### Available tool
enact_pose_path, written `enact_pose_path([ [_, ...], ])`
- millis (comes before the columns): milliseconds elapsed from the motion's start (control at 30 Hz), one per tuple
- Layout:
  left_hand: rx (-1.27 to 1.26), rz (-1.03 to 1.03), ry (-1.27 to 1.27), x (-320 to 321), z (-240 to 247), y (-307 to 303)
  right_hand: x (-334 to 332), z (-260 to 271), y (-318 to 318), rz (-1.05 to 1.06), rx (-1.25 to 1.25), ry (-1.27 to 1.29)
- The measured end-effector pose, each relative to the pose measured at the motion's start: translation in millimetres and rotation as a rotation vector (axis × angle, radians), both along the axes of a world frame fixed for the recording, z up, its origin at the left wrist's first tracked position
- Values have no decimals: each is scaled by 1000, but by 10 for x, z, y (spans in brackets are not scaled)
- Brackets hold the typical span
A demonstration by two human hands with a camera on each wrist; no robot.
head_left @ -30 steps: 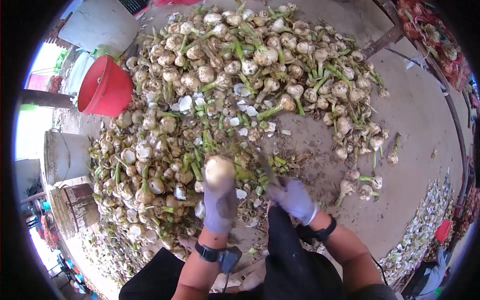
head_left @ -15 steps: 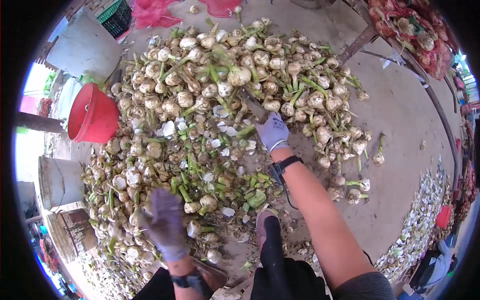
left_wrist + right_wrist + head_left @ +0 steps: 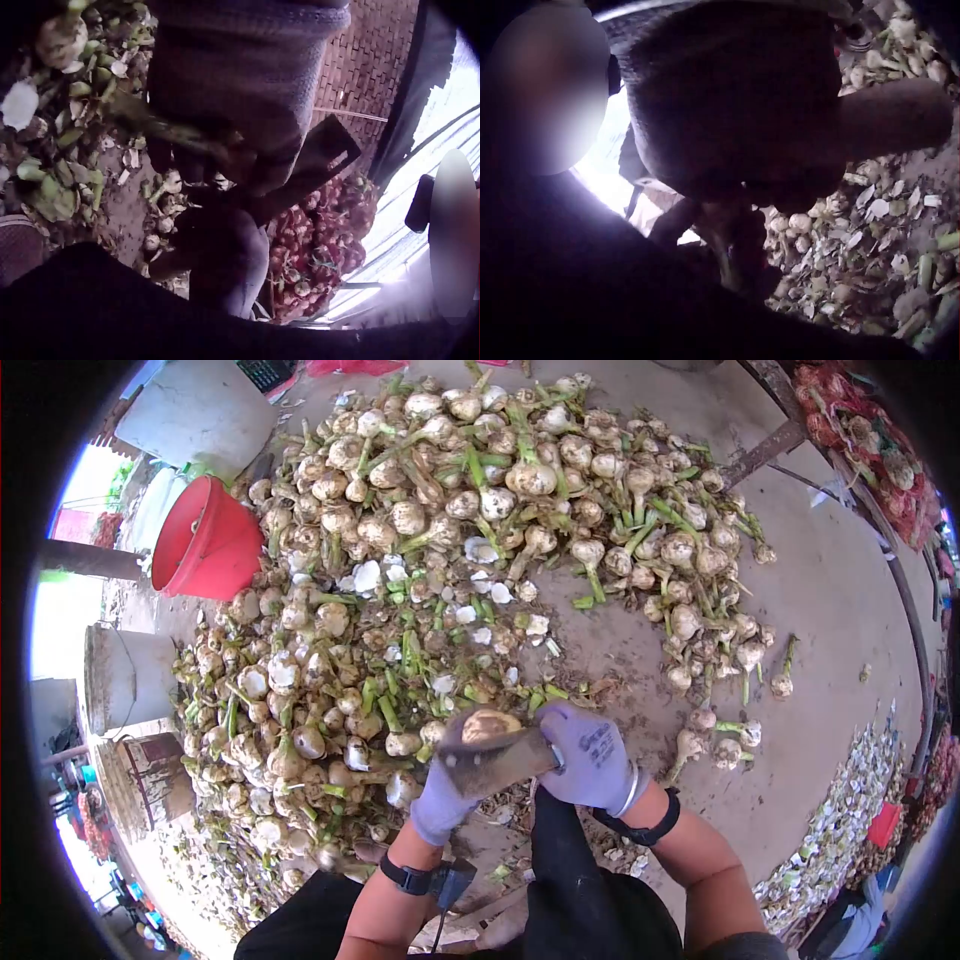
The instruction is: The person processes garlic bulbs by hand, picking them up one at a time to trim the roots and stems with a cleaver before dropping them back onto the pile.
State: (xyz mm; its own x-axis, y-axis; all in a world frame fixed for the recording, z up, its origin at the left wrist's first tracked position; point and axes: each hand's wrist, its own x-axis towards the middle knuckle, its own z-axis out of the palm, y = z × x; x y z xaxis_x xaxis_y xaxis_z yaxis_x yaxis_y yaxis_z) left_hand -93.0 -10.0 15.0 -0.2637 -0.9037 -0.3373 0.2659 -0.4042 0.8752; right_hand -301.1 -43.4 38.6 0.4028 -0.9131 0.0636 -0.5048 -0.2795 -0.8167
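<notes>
Close in front of the knees, my gloved left hand (image 3: 440,797) holds a garlic bulb (image 3: 490,726), its tan, root-side face turned up. A broad-bladed knife (image 3: 495,762) lies across the near side of the bulb, hiding part of the left fingers. My gloved right hand (image 3: 592,755) grips the knife's handle from the right. In the left wrist view the left glove (image 3: 240,82) is dark and its fingers are mostly shadowed. The right wrist view shows the back of the right glove (image 3: 735,97) in deep shade.
A large heap of stemmed garlic (image 3: 400,515) spreads ahead. Trimmed bulbs (image 3: 285,745) pile up on the left, with cut stems and peelings (image 3: 440,650) between. A red bucket (image 3: 210,540) and a white bucket (image 3: 130,675) stand at the left. Net sacks (image 3: 870,440) lie far right.
My left hand has come from over the left pile to the middle and now holds a bulb. My right hand has drawn the knife back from the far heap to that bulb.
</notes>
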Motion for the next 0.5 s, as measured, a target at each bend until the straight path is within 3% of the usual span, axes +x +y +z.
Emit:
enact_pose_path([
  [33, 6, -5, 6, -16, 46, -4, 23, 73, 35, 37, 36, 203],
  [100, 331, 75, 43, -37, 132, -27, 29, 169, -17, 52, 35, 245],
  [133, 471, 105, 274, -26, 191, -59, 19, 200, -42, 93, -24, 251],
  [167, 474, 109, 273, 17, 50, -18, 20, 212, -48, 133, -83, 254],
  [233, 280, 11, -106, 85, -270, 42, 46, 166, -20, 177, -34, 262],
  [300, 272, 62, -28, 28, -101, 98, 51, -40, 19, 217, 19, 268],
  [333, 259, 111, 56, -3, 33, 93, 20, -304, 33, 123, 84, 339],
  [367, 137, -193, -214, 76, 90, 49, -34, -513, 23, 31, 144, 412],
  [400, 33, -221, -211, 38, 168, 62, -127, -651, -18, 27, 139, 408],
  [433, -70, -260, -207, 19, 218, 71, -222, -747, -50, -157, 299, 423],
  [467, 40, -161, -53, 22, 146, 63, -293, -831, -88, -318, 452, 439],
  [500, 68, -103, -236, 89, 120, 22, -259, -815, -50, -297, 452, 434],
])
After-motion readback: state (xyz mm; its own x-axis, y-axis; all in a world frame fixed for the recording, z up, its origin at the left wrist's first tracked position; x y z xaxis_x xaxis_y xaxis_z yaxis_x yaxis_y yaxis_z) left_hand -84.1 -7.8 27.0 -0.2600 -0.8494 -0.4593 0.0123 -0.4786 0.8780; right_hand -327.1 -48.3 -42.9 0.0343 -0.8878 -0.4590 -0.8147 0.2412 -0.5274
